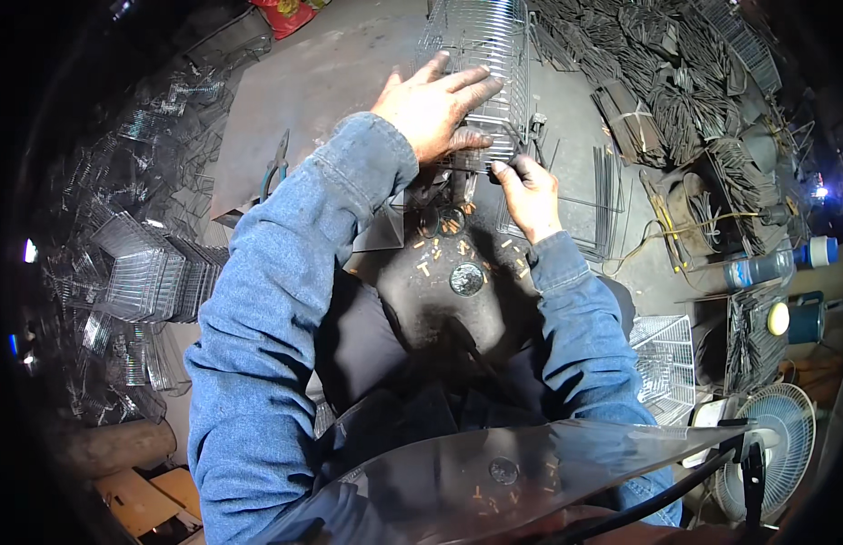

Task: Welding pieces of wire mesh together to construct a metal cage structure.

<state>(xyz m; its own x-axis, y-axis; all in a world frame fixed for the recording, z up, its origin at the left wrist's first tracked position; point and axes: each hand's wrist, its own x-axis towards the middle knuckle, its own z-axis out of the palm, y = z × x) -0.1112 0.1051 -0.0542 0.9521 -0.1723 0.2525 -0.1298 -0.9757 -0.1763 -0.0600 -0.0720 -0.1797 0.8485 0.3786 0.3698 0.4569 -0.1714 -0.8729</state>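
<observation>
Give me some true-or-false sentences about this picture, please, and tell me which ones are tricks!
1. The left hand is spread over a wire basket. True.
2. The sleeves are bright red. False: the sleeves are blue.
3. Pliers with blue handles are to the left of the left hand. True.
4. The fan is at the top left of the picture. False: the fan is at the lower right.
5. The right hand wears a thick glove. False: the right hand is bare.
6. More wire baskets are stacked on the left side. True.
</observation>
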